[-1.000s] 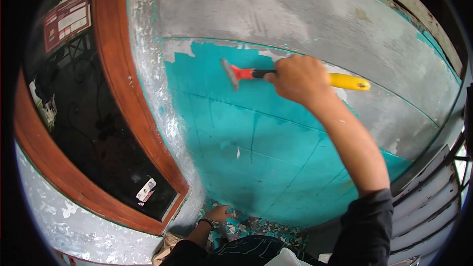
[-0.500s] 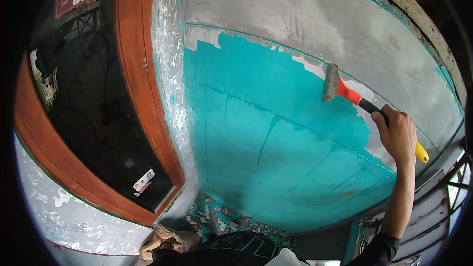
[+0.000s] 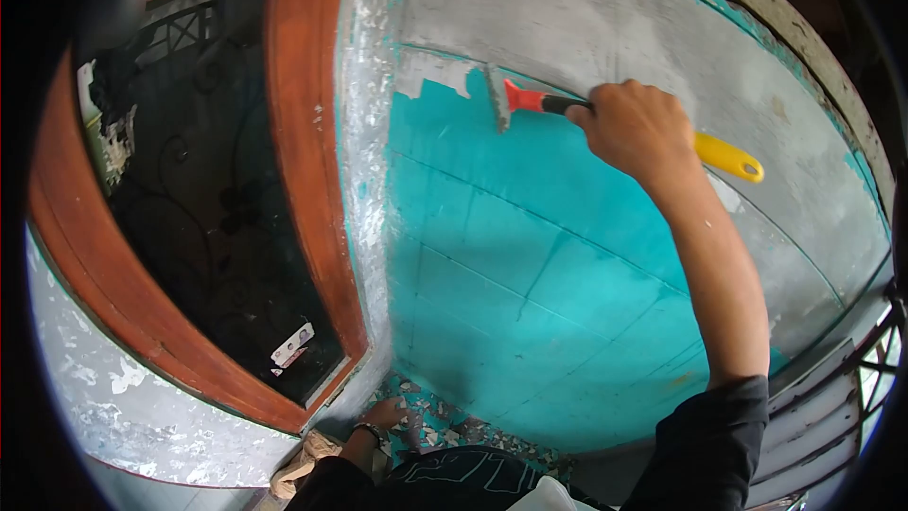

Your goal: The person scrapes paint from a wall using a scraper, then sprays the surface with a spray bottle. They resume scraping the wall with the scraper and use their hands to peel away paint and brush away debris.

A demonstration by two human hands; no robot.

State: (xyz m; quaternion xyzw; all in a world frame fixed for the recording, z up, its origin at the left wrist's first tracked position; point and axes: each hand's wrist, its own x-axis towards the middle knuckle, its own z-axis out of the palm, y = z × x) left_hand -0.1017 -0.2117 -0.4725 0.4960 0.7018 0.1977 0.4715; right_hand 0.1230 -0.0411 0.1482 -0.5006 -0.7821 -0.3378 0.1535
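Observation:
My right hand [image 3: 645, 131] is wrapped round the handle of a paint scraper [image 3: 728, 157] with a yellow end, black grip and red neck. Its wide, paint-caked blade lies against the upper left of the turquoise painted wall [image 3: 530, 218], by the ragged edge where paint gives way to bare grey. Low in the view, near the wall's foot, my left hand [image 3: 385, 414] hangs with a band at its wrist. Its fingers seem loosely apart, small in the view, and I see nothing held in them.
A brown wooden frame [image 3: 307, 180] with dark glass stands at left, beside a patchy grey-white pillar [image 3: 367, 132]. Paint flakes [image 3: 445, 426] litter the floor below the wall. A crumpled brown bag [image 3: 301, 466] lies bottom left; a dark metal railing [image 3: 804, 426] is at right.
My right hand has carried the scraper leftward along the top of the turquoise area, towards the pillar. My left hand has come into view at the bottom. The view has shifted slightly.

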